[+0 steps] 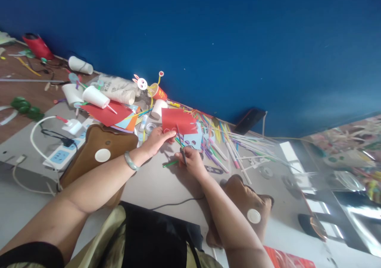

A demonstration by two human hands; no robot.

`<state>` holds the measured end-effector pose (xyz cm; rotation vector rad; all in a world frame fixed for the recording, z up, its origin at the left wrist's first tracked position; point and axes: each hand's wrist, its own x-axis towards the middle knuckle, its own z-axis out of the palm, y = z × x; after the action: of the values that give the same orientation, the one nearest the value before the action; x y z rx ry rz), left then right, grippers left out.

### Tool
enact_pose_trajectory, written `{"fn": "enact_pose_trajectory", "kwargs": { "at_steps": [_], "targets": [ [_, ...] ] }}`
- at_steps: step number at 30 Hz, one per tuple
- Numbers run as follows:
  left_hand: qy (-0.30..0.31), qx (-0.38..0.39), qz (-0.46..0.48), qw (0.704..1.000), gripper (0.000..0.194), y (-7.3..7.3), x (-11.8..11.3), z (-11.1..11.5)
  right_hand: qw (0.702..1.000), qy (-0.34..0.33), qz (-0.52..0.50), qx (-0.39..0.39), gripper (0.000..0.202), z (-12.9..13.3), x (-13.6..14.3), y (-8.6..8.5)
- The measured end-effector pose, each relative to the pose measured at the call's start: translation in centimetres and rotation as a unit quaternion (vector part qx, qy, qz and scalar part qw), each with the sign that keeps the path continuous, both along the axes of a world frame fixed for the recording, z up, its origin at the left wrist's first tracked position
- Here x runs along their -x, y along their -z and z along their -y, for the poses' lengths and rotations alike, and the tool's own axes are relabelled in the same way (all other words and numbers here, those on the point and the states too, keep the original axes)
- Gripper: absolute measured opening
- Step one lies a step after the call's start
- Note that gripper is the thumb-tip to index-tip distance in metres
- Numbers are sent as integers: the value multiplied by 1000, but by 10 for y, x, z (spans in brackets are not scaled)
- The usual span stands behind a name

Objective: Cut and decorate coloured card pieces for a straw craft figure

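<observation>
Red paper (178, 118) is above the desk (145, 184), fingers of the left hand (157, 140) clamped on its edge, probably to steady it. Fingers of the right hand (192, 162) clamp scissors (182, 155) against it.

Paper (178, 117): plain red, roughly rectangular sheet, held up fairly flat, pale curved outlines near lower left edge. Scissors (180, 142): slim, dark handles, held tip up, blades overlapping paper's lower edge; blade opening unclear.
</observation>
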<state>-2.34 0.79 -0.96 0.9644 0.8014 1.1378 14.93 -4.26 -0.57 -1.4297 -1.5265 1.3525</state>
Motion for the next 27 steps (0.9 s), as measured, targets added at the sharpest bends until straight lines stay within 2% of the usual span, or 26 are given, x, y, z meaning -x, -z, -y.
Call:
{"fn": "enact_pose_trajectory", "kwargs": {
  "at_steps": [8, 21, 27],
  "targets": [
    [-8, -8, -5, 1000, 29, 5, 2, -4, 1000, -18, 10, -1, 47, -1, -2, 2],
    [-22, -96, -159, 982, 24, -2, 7, -2, 996, -80, 25, 30, 51, 1, -8, -15],
    [-16, -107, -171, 979, 21, -1, 8, -2, 996, -88, 15, 30, 51, 0, -9, -16]
  ]
}}
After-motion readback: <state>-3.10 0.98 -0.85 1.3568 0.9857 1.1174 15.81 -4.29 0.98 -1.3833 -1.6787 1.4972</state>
